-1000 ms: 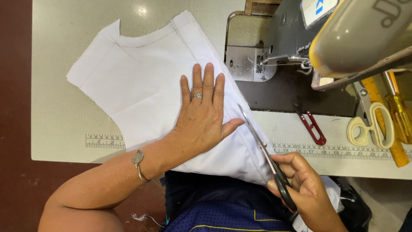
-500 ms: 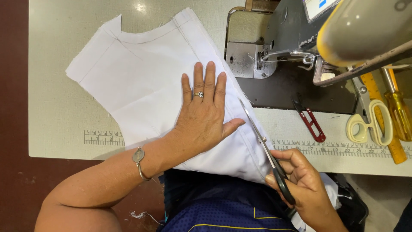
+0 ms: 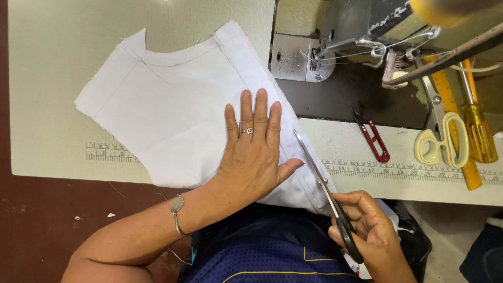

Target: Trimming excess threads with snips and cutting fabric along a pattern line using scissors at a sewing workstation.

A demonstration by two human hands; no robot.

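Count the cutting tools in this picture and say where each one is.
3: black-handled scissors in the right hand along the white fabric; red thread snips and cream-handled scissors on the table's right. Others may be hidden.

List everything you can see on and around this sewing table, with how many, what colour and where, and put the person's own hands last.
white fabric piece: one, white, flat on the table, left of centre
sewing table: one, pale grey-green, ruler strip printed along its near edge
sewing machine: one, grey metal, top right
black-handled scissors: one, silver blades, along the fabric's right edge
thread snips: one, red, right of the fabric
cream-handled scissors: one, cream handles, far right
screwdriver: one, yellow handle, far right
ruler: one, orange-yellow, under the cream-handled scissors
bracelet: one, silver, on the left wrist
ring: one, silver, on the left hand
left hand: flat on the fabric, fingers spread
right hand: gripping the black-handled scissors
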